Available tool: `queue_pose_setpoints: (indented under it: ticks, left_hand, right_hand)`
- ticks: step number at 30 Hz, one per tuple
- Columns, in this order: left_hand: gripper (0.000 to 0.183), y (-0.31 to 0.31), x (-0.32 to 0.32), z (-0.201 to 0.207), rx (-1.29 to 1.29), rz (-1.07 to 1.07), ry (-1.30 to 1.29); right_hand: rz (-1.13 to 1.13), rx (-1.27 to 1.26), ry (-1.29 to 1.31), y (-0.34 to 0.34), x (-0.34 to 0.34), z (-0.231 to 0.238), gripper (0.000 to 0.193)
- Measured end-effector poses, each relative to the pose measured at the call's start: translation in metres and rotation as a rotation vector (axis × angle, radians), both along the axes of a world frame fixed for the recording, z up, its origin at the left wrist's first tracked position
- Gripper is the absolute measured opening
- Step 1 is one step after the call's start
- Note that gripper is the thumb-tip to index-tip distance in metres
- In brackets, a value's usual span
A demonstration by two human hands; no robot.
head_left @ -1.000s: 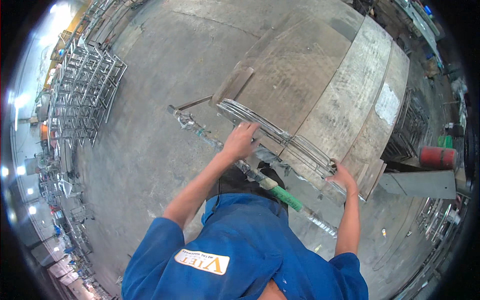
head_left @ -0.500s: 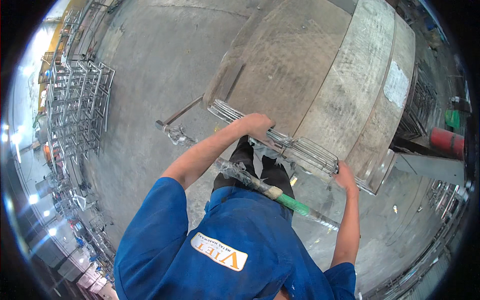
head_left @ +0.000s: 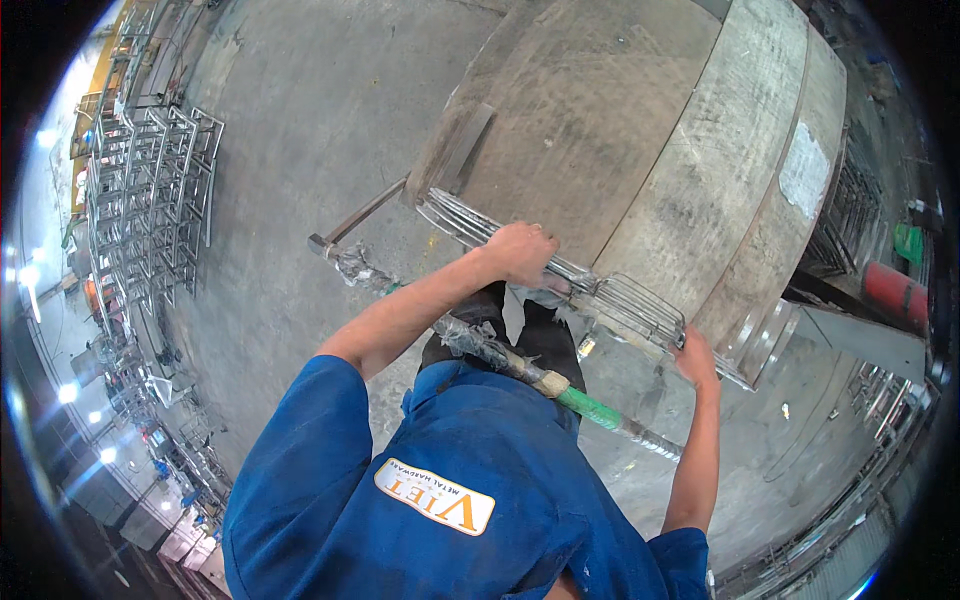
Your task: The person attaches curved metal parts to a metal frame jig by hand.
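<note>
My left hand (head_left: pixel 520 254) is closed over the bundle of bent wire frames (head_left: pixel 640 306), palm down, somewhat left of its middle, and my right hand (head_left: pixel 694 356) has its fingers curled around the bundle's right end; my palms hide how tightly either one grips. The bundle lies along the near edge of the worktable (head_left: pixel 580 130), its left end by the near left corner and its right end short of the near right corner — whether its full length rests on the top I can't tell. Behind its left end a flat metal bar (head_left: pixel 463 150) sits along the left edge, and beside the near right corner there are some flat metal strips (head_left: pixel 765 335). The top is brown board on the left and paler boards on the right, with a whitish patch (head_left: pixel 805 170) near the right edge. Between my waist and the near edge runs a long bar (head_left: pixel 590 408) wrapped in plastic and green covering, a steel arm (head_left: pixel 368 212) reaching from its left end to the near left corner. Beyond the right edge are a stack of metal frames (head_left: pixel 842 222), a red cylinder (head_left: pixel 895 293) and a grey panel (head_left: pixel 866 342). Well off to the left — on the concrete floor (head_left: pixel 310 130) — stands a pile of tubular metal frames (head_left: pixel 155 200).
</note>
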State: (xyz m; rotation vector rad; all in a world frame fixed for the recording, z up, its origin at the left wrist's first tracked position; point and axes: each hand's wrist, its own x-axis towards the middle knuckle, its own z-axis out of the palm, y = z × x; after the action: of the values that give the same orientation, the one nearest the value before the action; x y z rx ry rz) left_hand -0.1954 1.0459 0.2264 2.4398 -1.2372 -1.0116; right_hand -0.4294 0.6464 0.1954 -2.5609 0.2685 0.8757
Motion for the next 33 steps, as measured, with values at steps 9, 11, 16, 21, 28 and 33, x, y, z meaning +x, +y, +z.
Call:
queue_pose_setpoints:
  ticks: [9,11,16,21,28,33]
  left_hand:
    - [0.080,-0.005,0.005,0.004,0.016,0.005,-0.003]
    - [0.079,-0.005,0.006,0.000,0.024,0.000,-0.006]
    - [0.077,-0.014,0.014,0.010,0.053,0.074,0.054]
    - [0.078,-0.016,0.018,-0.005,0.023,0.000,0.112]
    - [0.077,-0.021,0.029,0.010,0.174,0.003,0.185]
    - [0.074,-0.030,0.031,0.012,0.171,-0.003,0.078]
  right_hand:
    - [-0.106,0.053,0.056,-0.001,0.005,0.004,0.043]
    - [-0.132,0.063,0.045,-0.003,0.006,0.004,0.045]
    - [-0.166,0.136,0.054,-0.012,0.010,0.003,0.054]
    - [-0.144,0.153,0.121,-0.019,0.007,0.003,0.068]
    - [-0.139,0.284,0.176,-0.031,0.015,0.000,0.101]
    - [-0.342,0.497,0.314,-0.045,0.026,0.002,0.102]
